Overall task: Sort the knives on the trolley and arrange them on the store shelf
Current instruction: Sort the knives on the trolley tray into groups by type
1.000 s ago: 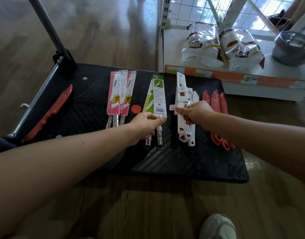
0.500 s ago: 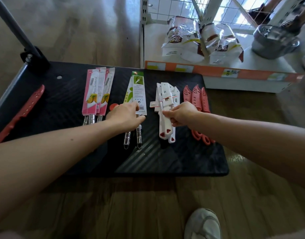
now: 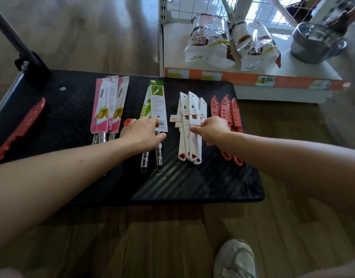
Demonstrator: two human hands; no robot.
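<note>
Four groups of knives lie side by side on the black trolley deck point(image 3: 212, 183): pink-packaged knives point(image 3: 109, 109), green-packaged knives point(image 3: 157, 101), white-handled knives point(image 3: 189, 109) and red sheathed knives point(image 3: 225, 107). One more red sheathed knife point(image 3: 22, 129) lies alone at the far left. My left hand point(image 3: 142, 134) is closed over the lower end of the green packages, just above their steel handles. The thumb and fingers of my right hand point(image 3: 213, 130) pinch the white knives at mid-length, and that arm hides part of the red ones.
The store shelf point(image 3: 273, 94), white with an orange price strip point(image 3: 238, 79), stands just beyond the trolley's far right corner. It holds sealed bags point(image 3: 210, 43) and a metal pot point(image 3: 317, 43). The trolley handle post point(image 3: 16, 43) rises at the left. My shoe point(image 3: 235, 259) is on the wooden floor.
The white knife that stuck out farther than the others has been drawn back level with its group. Both hands stay on the same packs. The view has shifted slightly.
</note>
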